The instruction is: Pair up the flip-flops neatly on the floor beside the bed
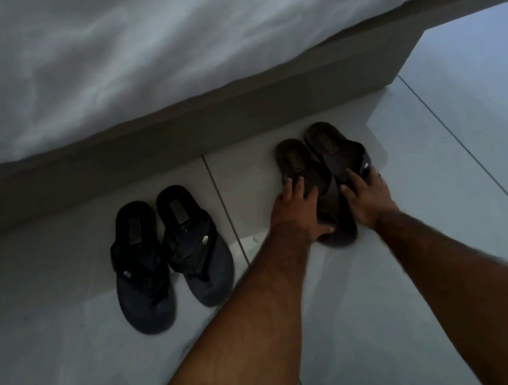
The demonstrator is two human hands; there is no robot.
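Note:
Two black flip-flops (171,257) lie side by side on the pale tiled floor, heels toward the bed. To their right, two brown flip-flops stand close together with heels toward the bed. My left hand (296,212) grips the left brown flip-flop (295,158) over its strap. My right hand (367,197) holds the right brown flip-flop (330,144) the same way. The toe ends of the brown pair touch or overlap between my hands.
The bed's dark base (175,134) runs diagonally behind the shoes, with a white duvet (134,63) hanging over it. The bed's corner (391,70) ends at the right. Pale floor tiles (439,201) spread right and toward me.

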